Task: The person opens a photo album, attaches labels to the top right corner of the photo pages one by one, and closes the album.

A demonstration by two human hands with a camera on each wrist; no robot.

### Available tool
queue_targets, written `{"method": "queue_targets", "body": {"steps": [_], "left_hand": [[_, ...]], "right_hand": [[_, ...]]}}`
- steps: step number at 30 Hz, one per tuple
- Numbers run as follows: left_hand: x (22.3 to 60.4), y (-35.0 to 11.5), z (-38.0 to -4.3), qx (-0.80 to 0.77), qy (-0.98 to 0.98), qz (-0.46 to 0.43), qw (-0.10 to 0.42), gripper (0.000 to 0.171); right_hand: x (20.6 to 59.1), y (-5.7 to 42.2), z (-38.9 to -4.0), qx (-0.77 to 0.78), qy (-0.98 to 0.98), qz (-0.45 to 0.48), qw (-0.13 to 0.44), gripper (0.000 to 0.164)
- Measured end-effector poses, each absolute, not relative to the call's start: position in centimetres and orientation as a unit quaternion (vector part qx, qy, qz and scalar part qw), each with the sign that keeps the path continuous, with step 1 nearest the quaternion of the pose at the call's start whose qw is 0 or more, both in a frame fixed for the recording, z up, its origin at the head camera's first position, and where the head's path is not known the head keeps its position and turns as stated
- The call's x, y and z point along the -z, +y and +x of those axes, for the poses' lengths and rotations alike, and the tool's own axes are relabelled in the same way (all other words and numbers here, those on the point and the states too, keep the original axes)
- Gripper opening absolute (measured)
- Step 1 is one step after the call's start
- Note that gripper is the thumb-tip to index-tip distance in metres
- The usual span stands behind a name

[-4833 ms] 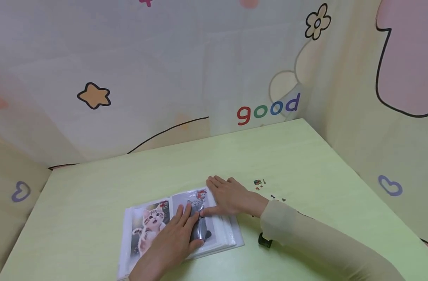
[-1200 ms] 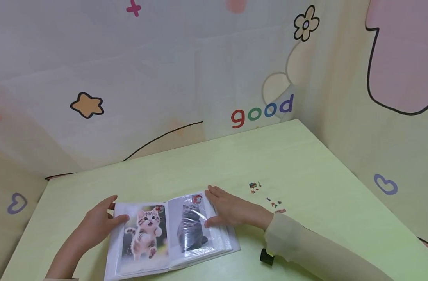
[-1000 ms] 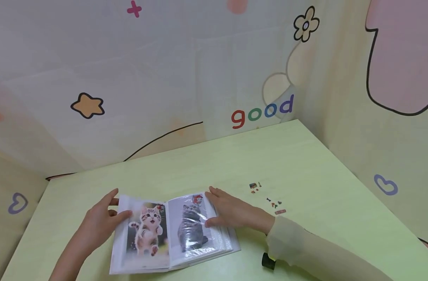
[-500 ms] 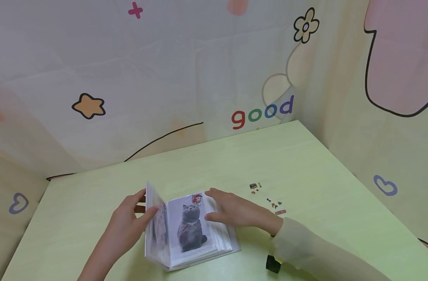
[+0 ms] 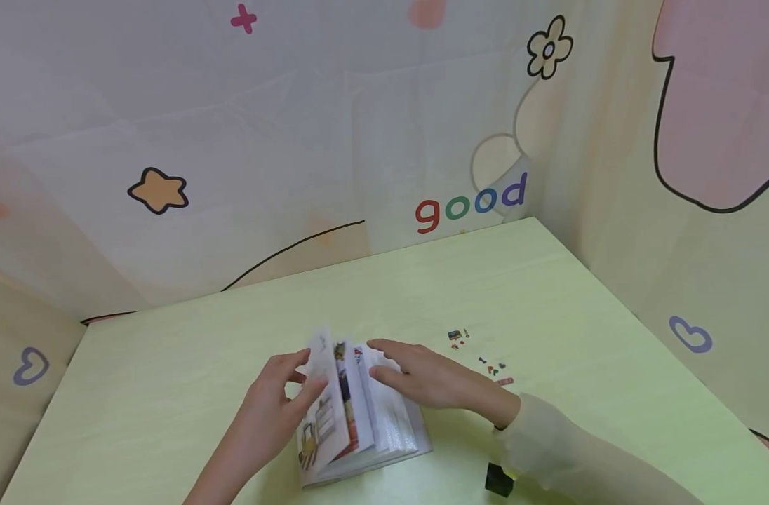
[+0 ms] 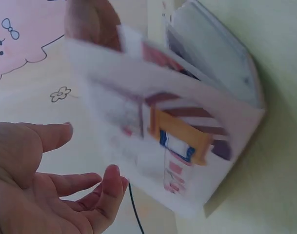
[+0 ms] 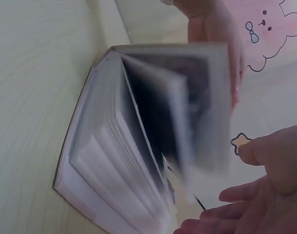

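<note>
A photo album [image 5: 324, 428] with a pale, printed front cover stands partly closed on the table. Its cover tilts steeply upward, with loose plastic-sleeved pages [image 7: 114, 141] fanned behind it. My left hand [image 5: 277, 393] is at the cover's outer side, thumb and fingers spread; the left wrist view shows a gap between these fingers [image 6: 111, 187] and the printed cover [image 6: 187, 136]. Over the album's right side, my right hand [image 5: 431, 375] has its fingers extended near the page edges. The right wrist view shows this right hand [image 7: 270, 180] relaxed, holding nothing.
Several tiny stickers [image 5: 455, 336] lie on the table [image 5: 233, 322] to the right, along with a small pinkish strip [image 5: 504, 381]. A small black object [image 5: 499, 480] sits beside the right sleeve [image 5: 567, 442]. Printed fabric [image 5: 283, 154] walls the table's back and sides.
Both hands lay on the open album's cat pictures; then my left hand lifted the left side and swung it rightward over the pages. The cat pictures are now hidden in the head view.
</note>
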State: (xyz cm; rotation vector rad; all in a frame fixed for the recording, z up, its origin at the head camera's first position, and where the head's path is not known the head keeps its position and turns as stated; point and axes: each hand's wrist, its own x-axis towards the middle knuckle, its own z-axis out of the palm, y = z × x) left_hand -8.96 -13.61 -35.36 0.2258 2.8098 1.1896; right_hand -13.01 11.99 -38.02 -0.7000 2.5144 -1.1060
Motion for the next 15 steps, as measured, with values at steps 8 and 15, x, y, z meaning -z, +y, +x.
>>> {"method": "queue_targets", "body": {"steps": [8, 15], "left_hand": [[36.9, -13.1, -8.5, -0.362, 0.928, 0.085, 0.032, 0.053], [38.4, -13.0, -7.0, -0.283, 0.951, 0.126, 0.011, 0.058]], "right_hand": [[37.7, 12.4, -12.7, 0.395, 0.878, -0.225, 0.148, 0.061], [38.3, 12.2, -12.0, 0.333, 0.886, -0.292, 0.137, 0.067]]}}
